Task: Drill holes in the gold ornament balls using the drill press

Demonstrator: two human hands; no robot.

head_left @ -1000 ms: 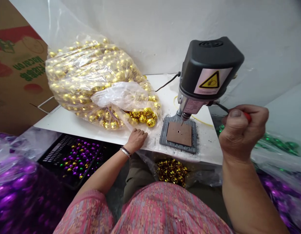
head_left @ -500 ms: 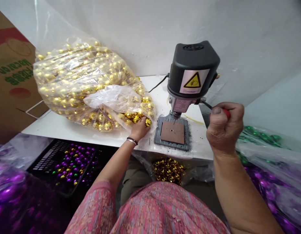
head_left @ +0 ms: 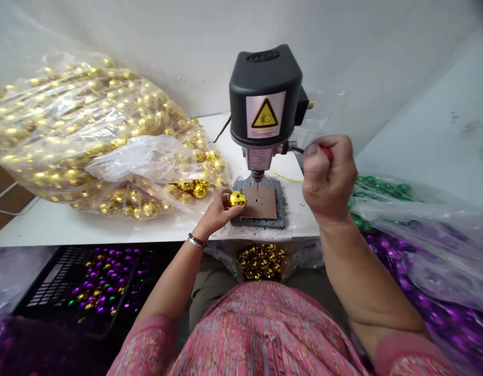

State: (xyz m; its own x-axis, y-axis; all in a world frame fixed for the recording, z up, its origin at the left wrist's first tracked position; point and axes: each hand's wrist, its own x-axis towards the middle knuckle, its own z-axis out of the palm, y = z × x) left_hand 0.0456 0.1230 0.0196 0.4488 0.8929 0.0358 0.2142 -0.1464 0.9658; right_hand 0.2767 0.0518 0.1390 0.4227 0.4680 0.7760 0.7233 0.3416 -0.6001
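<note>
Between the fingers of my left hand (head_left: 218, 213) is a gold faceted ball (head_left: 237, 199), held over the left edge of a brown plate (head_left: 264, 203) with a small hole in it. The plate lies on the grey base (head_left: 281, 223) of a small black drill press (head_left: 267, 94). Its thin bit points down above the plate, apart from the ball. My right hand (head_left: 330, 175) is closed around the red-knobbed lever (head_left: 327, 153) on the press's right side. Left of the press, a clear plastic bag (head_left: 139, 156) full of gold balls lies with its mouth towards my left hand.
A black crate (head_left: 49, 277) of purple, gold and green balls sits below the white table (head_left: 155, 232). Gold balls (head_left: 261, 261) fill a bag at my lap. On the right are bags of green balls (head_left: 382, 185) and purple balls (head_left: 433, 308). Dark shavings surround the base.
My left hand has come out of the bag's mouth with a gold ball and moved right to the plate. My right hand stays on the lever. The whole view has shifted.
</note>
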